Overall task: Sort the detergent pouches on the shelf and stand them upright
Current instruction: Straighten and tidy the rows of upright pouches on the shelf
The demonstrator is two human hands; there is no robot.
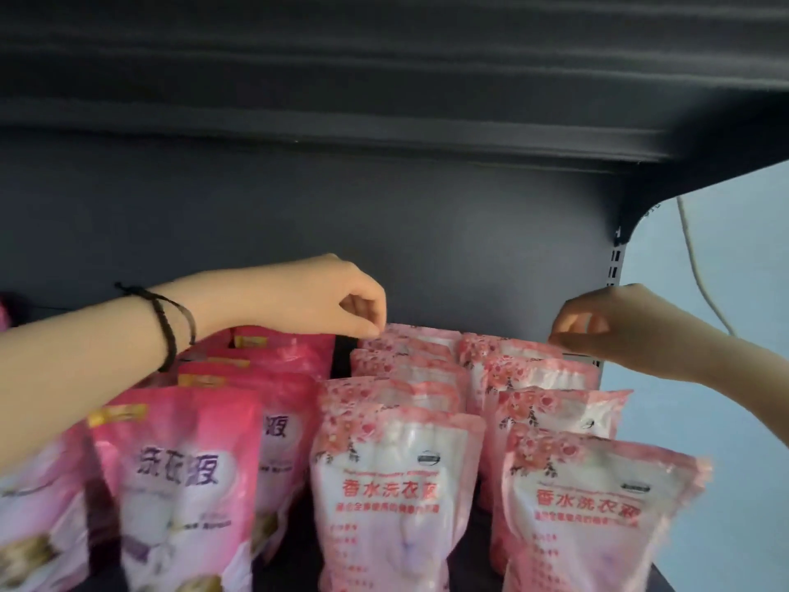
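Observation:
Dark pink detergent pouches (179, 484) stand upright in rows on the left of the shelf. Light pink flowered pouches stand in two rows, a middle row (393, 484) and a right row (597, 506). My left hand (341, 305) reaches over the dark pink row, its fingertips pinched on the top left corner of the rearmost middle pouch (410, 335). My right hand (606, 322) comes in from the right, its fingers pinched on the top right edge of the rearmost right pouch (508, 346). The picture is slightly blurred.
The dark back panel (256, 207) stands close behind the rear pouches, with an upper shelf (384, 79) overhead. A narrow dark gap (341, 361) separates the dark pink and light pink rows. Right of the shelf's slotted upright (615, 267), a white cable (694, 267) hangs on a pale blue wall (734, 399).

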